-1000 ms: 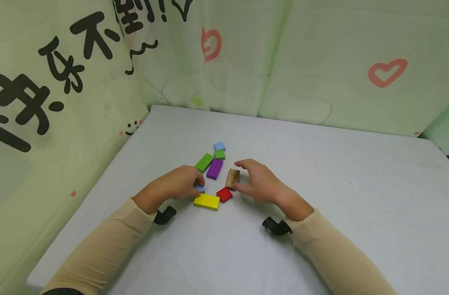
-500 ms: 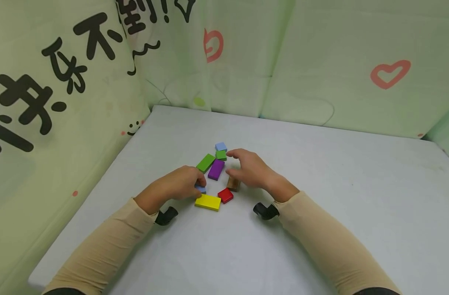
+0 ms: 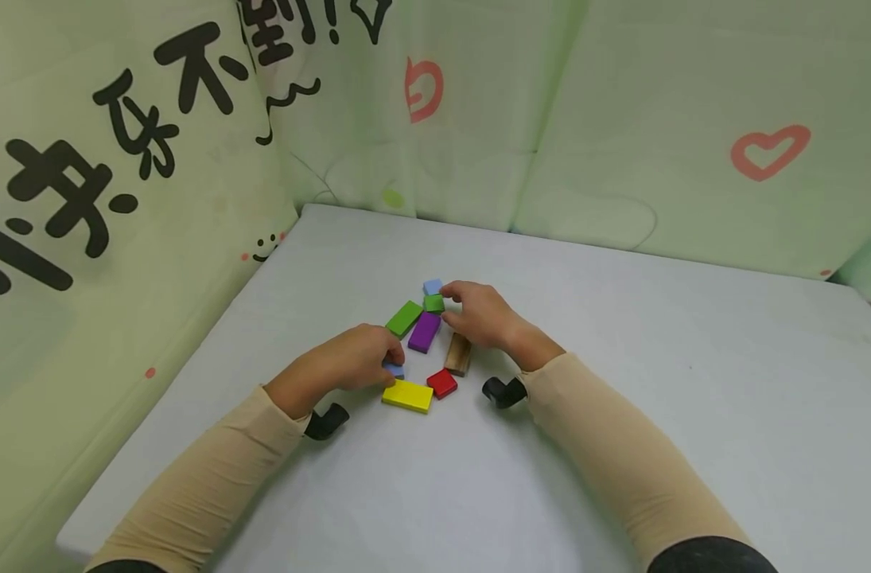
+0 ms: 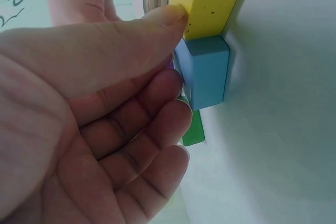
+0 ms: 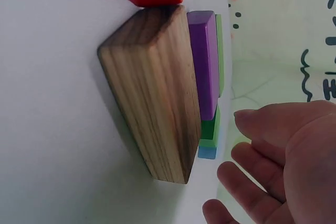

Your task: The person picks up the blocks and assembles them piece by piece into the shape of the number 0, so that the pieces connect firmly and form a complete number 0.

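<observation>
My left hand rests at the left of a group of coloured blocks. Its thumb touches the end of the yellow block, and its loosely bent fingers lie beside a blue block, partly hidden in the head view. At the far end, my right hand has thumb and fingers spread, fingertips close to the small green block and light blue block. Below that hand lies a brown wooden block; the purple block is left of it.
A long green block leans diagonally beside the purple one. Between the yellow and wooden blocks sits a red block. All lie on a white table, with pale green printed curtains behind and to the left.
My right hand has moved away from me, from around the wooden block to the small green and light blue blocks, uncovering the wooden block. My left hand stays in place.
</observation>
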The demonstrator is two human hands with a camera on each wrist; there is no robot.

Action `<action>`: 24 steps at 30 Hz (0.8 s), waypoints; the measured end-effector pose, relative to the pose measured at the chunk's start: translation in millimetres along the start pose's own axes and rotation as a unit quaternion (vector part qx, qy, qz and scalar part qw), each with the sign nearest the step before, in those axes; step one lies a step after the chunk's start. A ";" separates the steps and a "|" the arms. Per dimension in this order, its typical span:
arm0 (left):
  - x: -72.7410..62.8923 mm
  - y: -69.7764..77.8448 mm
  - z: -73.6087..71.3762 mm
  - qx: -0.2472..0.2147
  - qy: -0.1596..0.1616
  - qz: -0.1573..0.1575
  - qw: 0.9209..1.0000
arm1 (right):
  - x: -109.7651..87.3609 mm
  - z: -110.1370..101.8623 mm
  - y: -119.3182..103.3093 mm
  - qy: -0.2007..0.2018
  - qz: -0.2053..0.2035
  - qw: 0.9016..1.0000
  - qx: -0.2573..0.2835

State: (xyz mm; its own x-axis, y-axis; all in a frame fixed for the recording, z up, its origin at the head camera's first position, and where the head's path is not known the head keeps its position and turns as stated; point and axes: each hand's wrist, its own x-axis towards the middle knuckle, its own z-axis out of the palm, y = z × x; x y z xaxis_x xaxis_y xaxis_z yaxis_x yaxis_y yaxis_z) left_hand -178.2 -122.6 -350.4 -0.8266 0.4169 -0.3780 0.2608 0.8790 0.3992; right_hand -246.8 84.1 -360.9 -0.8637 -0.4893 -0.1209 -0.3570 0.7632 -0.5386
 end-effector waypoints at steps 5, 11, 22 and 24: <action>0.0 0.5 0.4 0.000 0.000 -0.005 1.000 | 5.1 -0.5 -2.1 -0.007 0.018 1.000 -0.003; 0.3 -0.6 0.5 0.002 0.001 -0.003 1.000 | 9.8 0.7 -3.9 -0.014 0.034 0.999 -0.003; -1.2 -1.8 -0.5 0.002 0.005 0.010 1.000 | 18.1 4.3 -2.4 -0.008 0.026 0.999 -0.019; -1.1 -2.4 -0.6 0.004 0.005 0.011 1.000 | 19.6 4.4 -2.7 -0.006 0.026 0.999 -0.019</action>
State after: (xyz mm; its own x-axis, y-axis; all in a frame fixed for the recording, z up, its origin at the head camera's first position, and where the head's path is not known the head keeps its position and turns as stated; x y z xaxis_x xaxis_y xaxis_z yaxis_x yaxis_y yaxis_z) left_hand -178.1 -125.3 -350.4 -0.8255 0.4343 -0.3605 0.2837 0.8714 0.4002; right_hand -261.2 70.6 -365.5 -0.8770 -0.4535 -0.1588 -0.3252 0.8036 -0.4985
